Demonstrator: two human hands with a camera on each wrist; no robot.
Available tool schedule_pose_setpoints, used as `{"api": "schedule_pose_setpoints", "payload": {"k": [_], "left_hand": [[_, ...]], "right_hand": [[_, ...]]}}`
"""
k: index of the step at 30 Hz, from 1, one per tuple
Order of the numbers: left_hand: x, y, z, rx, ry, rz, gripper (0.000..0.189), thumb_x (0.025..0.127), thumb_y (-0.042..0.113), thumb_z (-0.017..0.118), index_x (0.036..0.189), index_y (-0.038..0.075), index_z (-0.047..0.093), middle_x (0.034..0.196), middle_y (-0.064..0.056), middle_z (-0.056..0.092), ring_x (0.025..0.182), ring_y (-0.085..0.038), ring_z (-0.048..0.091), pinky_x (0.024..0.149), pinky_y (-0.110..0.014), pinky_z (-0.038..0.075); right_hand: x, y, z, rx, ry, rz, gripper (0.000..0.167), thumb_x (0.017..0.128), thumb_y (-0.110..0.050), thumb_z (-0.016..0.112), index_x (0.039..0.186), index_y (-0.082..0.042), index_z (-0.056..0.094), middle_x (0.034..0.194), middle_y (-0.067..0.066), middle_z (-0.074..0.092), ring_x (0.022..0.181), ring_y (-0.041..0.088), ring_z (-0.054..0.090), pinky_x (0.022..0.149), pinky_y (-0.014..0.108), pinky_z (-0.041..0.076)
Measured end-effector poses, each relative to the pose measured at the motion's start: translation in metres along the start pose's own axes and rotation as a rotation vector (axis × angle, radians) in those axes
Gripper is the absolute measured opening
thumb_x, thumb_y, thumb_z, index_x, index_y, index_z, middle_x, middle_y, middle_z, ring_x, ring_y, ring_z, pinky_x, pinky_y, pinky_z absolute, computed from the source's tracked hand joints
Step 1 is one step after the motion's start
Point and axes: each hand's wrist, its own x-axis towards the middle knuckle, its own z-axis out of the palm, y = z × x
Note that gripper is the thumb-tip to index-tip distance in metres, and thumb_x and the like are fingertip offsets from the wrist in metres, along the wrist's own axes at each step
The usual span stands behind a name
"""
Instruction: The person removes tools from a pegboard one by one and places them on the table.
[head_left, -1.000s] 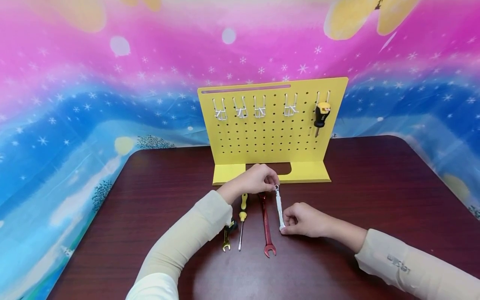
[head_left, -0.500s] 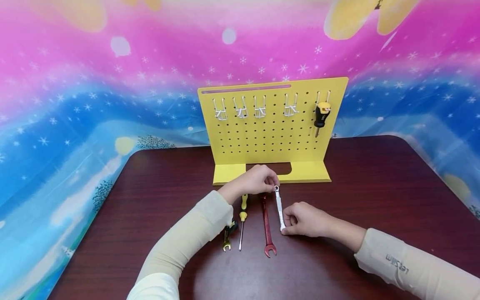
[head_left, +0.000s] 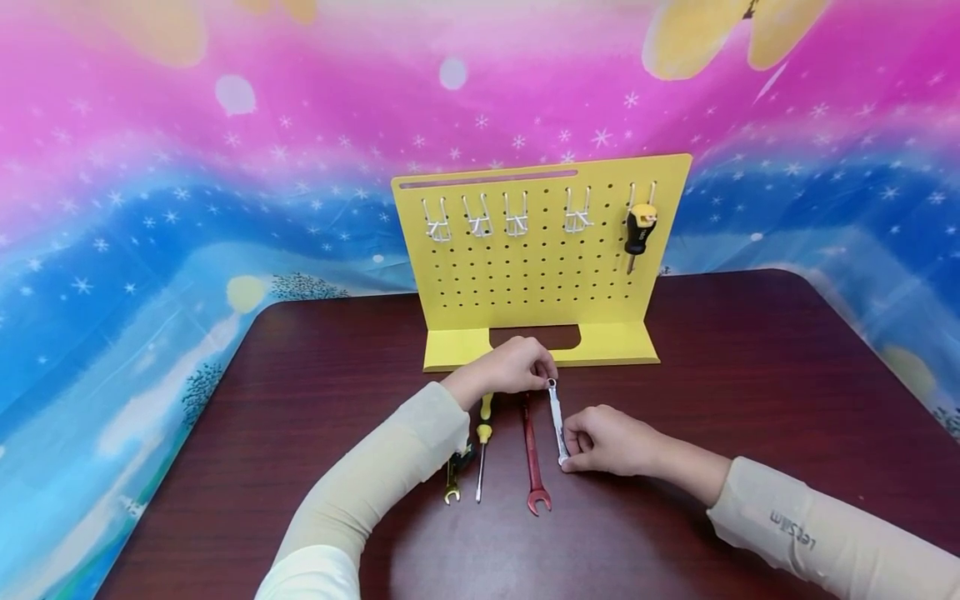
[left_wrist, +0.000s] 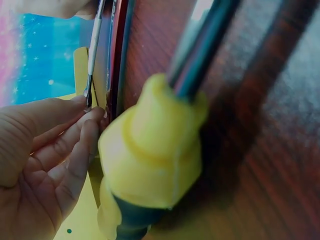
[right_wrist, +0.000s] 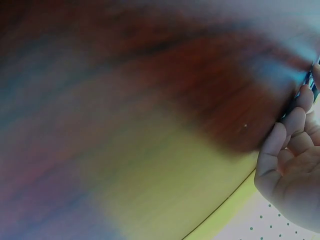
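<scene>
A slim silver wrench with a ring at its far end lies between my two hands. My left hand pinches the ring end between thumb and fingertips; the left wrist view shows the wrench rising from that pinch. At the near end, my right hand holds the wrench between thumb and curled fingers, which partly cover it. Just left of it lies a red open-end wrench, its top under my left hand. A yellow-and-black screwdriver lies further left, big and blurred in the left wrist view.
A small gold open-end wrench lies partly behind my left sleeve, beside a dark object. At the back of the dark table stands a yellow pegboard with several white hooks. A stubby screwdriver hangs at its right.
My left hand and the ring end of the silver wrench have come down slightly toward me. The right hand has hardly moved. The head view has shifted a little.
</scene>
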Motion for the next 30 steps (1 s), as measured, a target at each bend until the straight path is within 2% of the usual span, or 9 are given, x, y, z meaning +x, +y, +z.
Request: {"api": "schedule_pose_setpoints", "payload": {"k": [11, 19, 24, 27, 30], "left_hand": [[-0.002, -0.001, 0.000, 0.067, 0.003, 0.001, 0.015, 0.093, 0.009, 0.067, 0.105, 0.008, 0.076, 0.098, -0.002, 0.076, 0.088, -0.010, 0.067, 0.081, -0.019, 0.051], [-0.004, -0.004, -0.007, 0.062, 0.019, 0.001, 0.017, 0.095, 0.012, 0.066, 0.108, 0.009, 0.076, 0.106, -0.002, 0.075, 0.092, -0.011, 0.066, 0.084, -0.022, 0.051], [-0.007, 0.001, -0.024, 0.051, 0.047, 0.035, 0.019, 0.096, 0.011, 0.064, 0.112, 0.005, 0.074, 0.109, -0.006, 0.075, 0.097, -0.016, 0.069, 0.087, -0.027, 0.054], [-0.010, 0.011, -0.041, 0.052, 0.060, 0.062, 0.022, 0.097, 0.011, 0.063, 0.114, 0.002, 0.072, 0.112, -0.009, 0.074, 0.103, -0.018, 0.069, 0.092, -0.029, 0.054], [-0.013, 0.024, -0.060, 0.055, 0.080, 0.080, 0.024, 0.097, 0.012, 0.063, 0.117, 0.002, 0.071, 0.115, -0.010, 0.073, 0.102, -0.019, 0.069, 0.092, -0.028, 0.054]], "right_hand": [[-0.001, -0.001, -0.001, -0.002, -0.003, 0.009, 0.025, 0.081, -0.020, 0.081, 0.068, -0.020, 0.059, 0.056, -0.014, 0.046, 0.051, -0.003, 0.042, 0.048, 0.017, 0.037], [-0.003, 0.004, -0.009, 0.033, -0.003, -0.026, 0.020, 0.082, -0.016, 0.080, 0.071, -0.018, 0.063, 0.058, -0.012, 0.050, 0.052, -0.003, 0.043, 0.049, 0.017, 0.039], [-0.008, 0.012, -0.020, 0.033, 0.018, -0.015, 0.016, 0.084, -0.016, 0.078, 0.076, -0.016, 0.064, 0.062, -0.010, 0.054, 0.056, -0.001, 0.046, 0.053, 0.019, 0.042], [-0.012, 0.018, -0.028, 0.036, 0.040, 0.000, 0.013, 0.085, -0.016, 0.077, 0.079, -0.016, 0.066, 0.065, -0.009, 0.057, 0.058, 0.000, 0.048, 0.055, 0.020, 0.044], [-0.017, 0.024, -0.037, 0.032, 0.074, 0.014, 0.010, 0.087, -0.015, 0.076, 0.082, -0.016, 0.067, 0.068, -0.009, 0.059, 0.059, 0.000, 0.050, 0.057, 0.020, 0.046]]}}
